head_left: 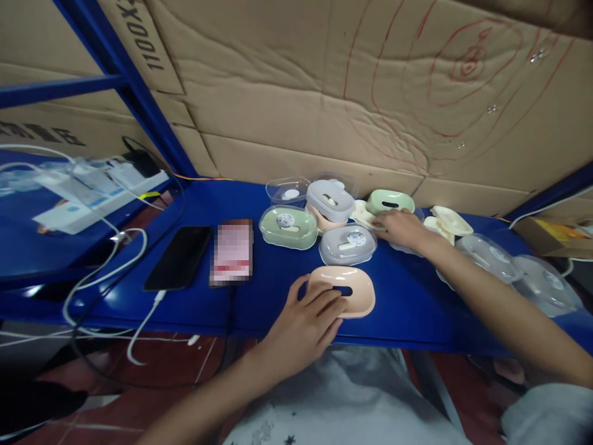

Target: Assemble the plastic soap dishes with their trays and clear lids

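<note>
An oval peach soap dish (364,290) with a slot in its floor lies near the table's front edge. My left hand (315,312) holds it by its left side, fingers across the rim and the slot. Farther back, my right hand (402,228) reaches down with curled fingers beside a cream piece (362,212) and a green soap dish (390,201). Its fingertips are partly hidden, and I cannot make out what they hold. Just left of it sit a grey soap dish under a clear lid (348,245) and a green one under a clear lid (288,228).
A grey dish (330,201) rests on a peach one at the back. Clear lids (491,256) and cream parts (451,221) lie to the right. Two phones (178,258) and cables are on the left, near a power strip (99,201). Cardboard (278,93) walls the back.
</note>
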Demonstrator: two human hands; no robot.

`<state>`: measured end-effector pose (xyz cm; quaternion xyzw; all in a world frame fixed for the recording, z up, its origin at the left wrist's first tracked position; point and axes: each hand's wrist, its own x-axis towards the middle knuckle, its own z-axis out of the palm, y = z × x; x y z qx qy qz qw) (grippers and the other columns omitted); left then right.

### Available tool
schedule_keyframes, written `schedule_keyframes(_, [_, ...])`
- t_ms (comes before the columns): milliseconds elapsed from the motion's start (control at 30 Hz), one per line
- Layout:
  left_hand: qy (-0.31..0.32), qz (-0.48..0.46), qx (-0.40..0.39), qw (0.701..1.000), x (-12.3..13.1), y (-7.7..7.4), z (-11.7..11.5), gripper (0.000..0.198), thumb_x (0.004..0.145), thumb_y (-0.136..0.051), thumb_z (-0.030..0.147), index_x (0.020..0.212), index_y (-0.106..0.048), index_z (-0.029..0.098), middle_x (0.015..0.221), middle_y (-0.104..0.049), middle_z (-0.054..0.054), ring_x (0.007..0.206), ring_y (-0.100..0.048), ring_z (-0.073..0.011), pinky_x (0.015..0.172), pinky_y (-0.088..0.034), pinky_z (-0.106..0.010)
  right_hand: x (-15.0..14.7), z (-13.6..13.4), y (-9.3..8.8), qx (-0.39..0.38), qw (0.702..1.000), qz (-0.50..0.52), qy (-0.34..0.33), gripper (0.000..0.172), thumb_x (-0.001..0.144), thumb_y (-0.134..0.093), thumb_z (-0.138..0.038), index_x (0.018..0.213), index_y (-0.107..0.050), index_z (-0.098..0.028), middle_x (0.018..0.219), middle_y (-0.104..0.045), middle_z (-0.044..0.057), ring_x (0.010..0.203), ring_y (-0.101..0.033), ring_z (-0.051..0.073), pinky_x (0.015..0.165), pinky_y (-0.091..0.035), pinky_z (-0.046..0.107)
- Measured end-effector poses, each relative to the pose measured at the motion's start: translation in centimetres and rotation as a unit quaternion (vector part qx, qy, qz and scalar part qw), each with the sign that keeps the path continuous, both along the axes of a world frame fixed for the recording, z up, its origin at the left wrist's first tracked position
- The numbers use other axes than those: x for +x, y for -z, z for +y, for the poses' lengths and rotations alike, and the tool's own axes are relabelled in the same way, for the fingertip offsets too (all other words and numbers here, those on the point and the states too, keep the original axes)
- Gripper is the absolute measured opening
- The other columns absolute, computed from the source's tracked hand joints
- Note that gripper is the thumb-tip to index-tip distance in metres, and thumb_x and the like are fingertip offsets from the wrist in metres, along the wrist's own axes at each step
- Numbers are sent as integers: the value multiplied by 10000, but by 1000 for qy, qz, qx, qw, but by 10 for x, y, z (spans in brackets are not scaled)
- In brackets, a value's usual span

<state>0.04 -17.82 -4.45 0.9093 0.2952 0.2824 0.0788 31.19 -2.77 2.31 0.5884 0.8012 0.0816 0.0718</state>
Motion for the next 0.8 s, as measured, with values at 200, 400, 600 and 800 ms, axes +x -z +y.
schedule_keyframes(200, [-3, -26, 8, 1000, -1, 0, -1, 249, 1102, -546, 253, 1324, -658, 266, 1311, -757, -21, 1313, -626, -220, 1282, -196, -523, 13, -12, -24, 25, 989, 143, 31, 307, 1037, -529, -412, 1063, -757, -209, 1119, -808, 93, 1021, -737, 258, 868, -501, 353])
schedule_keyframes(400, [-23, -111, -26, 993, -5, -5, 1, 300, 1116, -535, 273, 1408, -604, 282, 1323, -754, -29, 1238, -669, -206, 1212, -353, -489, 29, -125, -28, 132, 940, 311, 37, 272, 1034, -564, -522, 1055, -720, -300, 1096, -796, 77, 962, -752, 293, 848, -583, 432])
schedule_keyframes(600, [-35, -147, -15, 988, -6, -7, 0, 320, 1099, -553, 225, 1409, -593, 294, 1307, -758, -29, 1270, -664, -213, 1234, -352, -501, 17, -228, 38, 120, 941, 312, -51, 172, 1026, -625, -325, 1190, -671, -349, 1167, -771, 62, 1123, -737, 314, 949, -595, 524])
schedule_keyframes(800, [-4, -111, -3, 994, 0, -6, -1, 275, 1099, -577, 269, 1370, -626, 271, 1335, -760, -26, 1261, -667, -197, 1267, -314, -482, -13, -225, 68, 88, 921, 357, -126, 328, 1017, -662, -256, 1335, -643, -333, 1281, -738, 74, 1276, -692, 284, 1072, -609, 493])
